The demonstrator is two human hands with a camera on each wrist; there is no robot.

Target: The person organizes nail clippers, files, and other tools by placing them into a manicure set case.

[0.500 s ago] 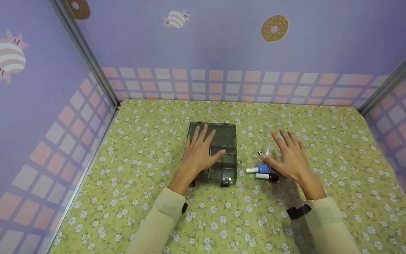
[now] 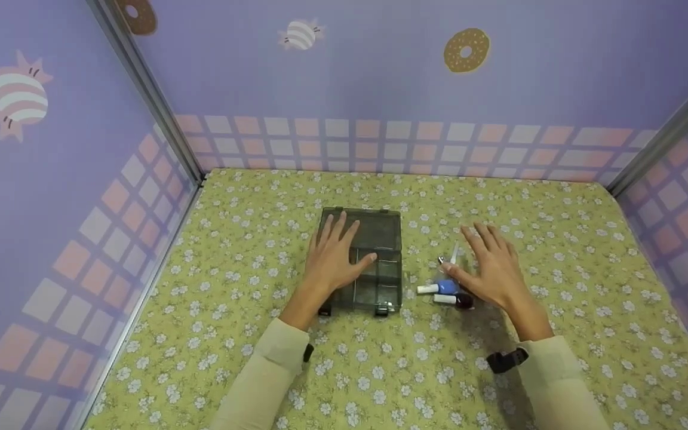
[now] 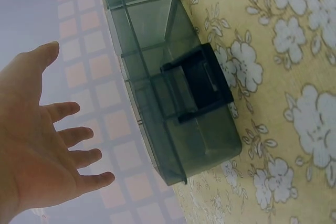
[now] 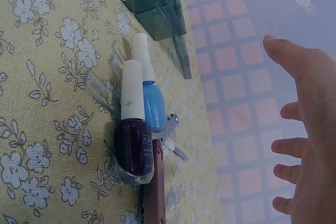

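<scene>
Left grip: your left hand (image 2: 332, 263) has its fingers spread, and it is in the air over the box, apart from it.
Right grip: your right hand (image 2: 493, 272) is also spread, with the thumb toward the bottles and the palm above the cloth, touching neither.
Box: the dark transparent box (image 2: 374, 230) lies under your left hand; its compartments show, and a black latch (image 3: 207, 82) is on the near side.
Bottles: the blue polish bottle (image 4: 153, 106) and the dark polish bottle (image 4: 134, 148) lie side by side, to the right of the box, their white caps pointing to it.
Small tools: a silver clipper (image 4: 170, 127) is close to the blue bottle; a long brown thing (image 4: 154, 187) is partly hidden, so I cannot tell what it is.
Cloth: the yellow-green flowered cloth (image 2: 439, 376) is under everything.
Walls: the lilac wall (image 2: 368, 77) behind has checks, candies and doughnuts.
</scene>
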